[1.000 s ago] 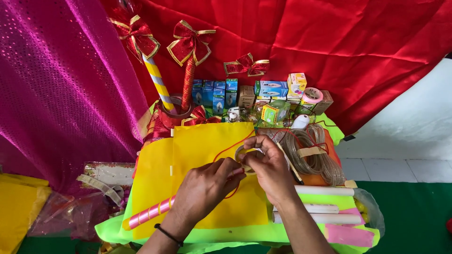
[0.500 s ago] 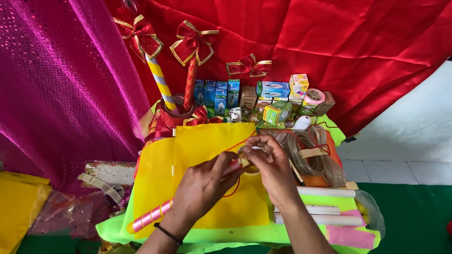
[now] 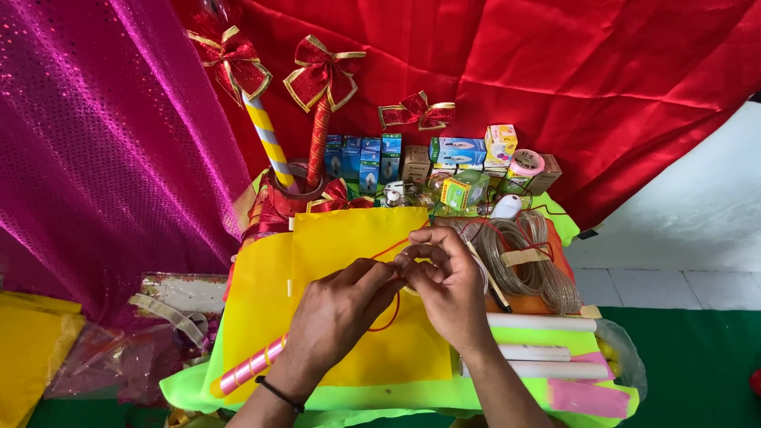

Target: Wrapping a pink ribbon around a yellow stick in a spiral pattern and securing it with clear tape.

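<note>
A surface [image 3: 380, 392] draped in yellow and lime sheets sits before red and magenta cloth, with a coil of clear tubing [image 3: 527, 265] at right. Over the yellow sheet [image 3: 349, 317], the left hand [image 3: 337, 309] and right hand [image 3: 444, 281] meet, both grips pinching a thin red string [image 3: 388, 321] beside a tape roll [image 3: 412, 257].

Two bare hands meet over a yellow paper sheet [image 3: 349, 317], working a thin red thread [image 3: 386, 323].

The left hand [image 3: 337, 313] pinches the thread against the right hand [image 3: 444, 281], which seems to grip a clear tape roll [image 3: 408, 257] (mostly hidden by fingers); a coil of clear plastic tubing [image 3: 527, 265] lies just beside it.
</note>
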